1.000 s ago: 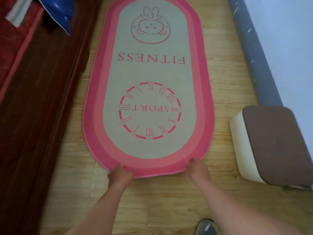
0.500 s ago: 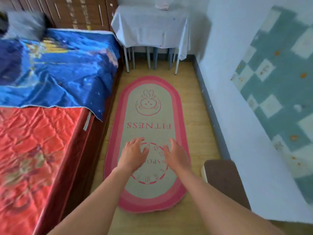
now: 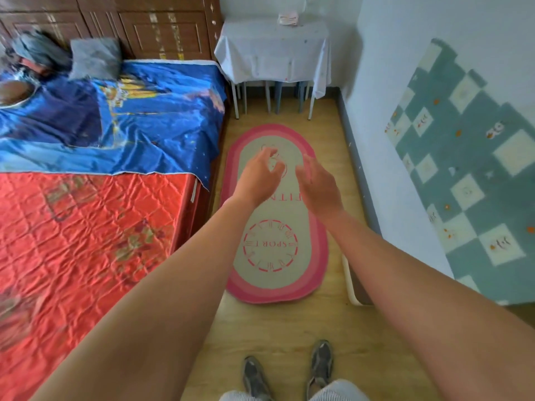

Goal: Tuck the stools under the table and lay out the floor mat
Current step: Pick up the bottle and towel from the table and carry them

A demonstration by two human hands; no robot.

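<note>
Left hand (image 3: 257,176): up off the mat's near edge now, grip released, fingers loosely curled on nothing.
Right hand (image 3: 317,185): same story, lifted clear, grip released.
Floor mat (image 3: 272,273): let go, lying flat on the wooden floor between bed (image 3: 86,227) and wall.
Stools (image 3: 277,96): legs showing under the cloth-covered surface (image 3: 275,44) at the far end.
Verdict: the person has stood up, and both jobs look done.

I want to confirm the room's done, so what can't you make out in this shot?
Stools: head view, the tablecloth hides all but some legs; count unclear.
Floor mat: left hand and right hand cover part of its print.
Brown-lidded box: mostly behind the right forearm.
Item on the tabletop: too small and blurred.
</note>
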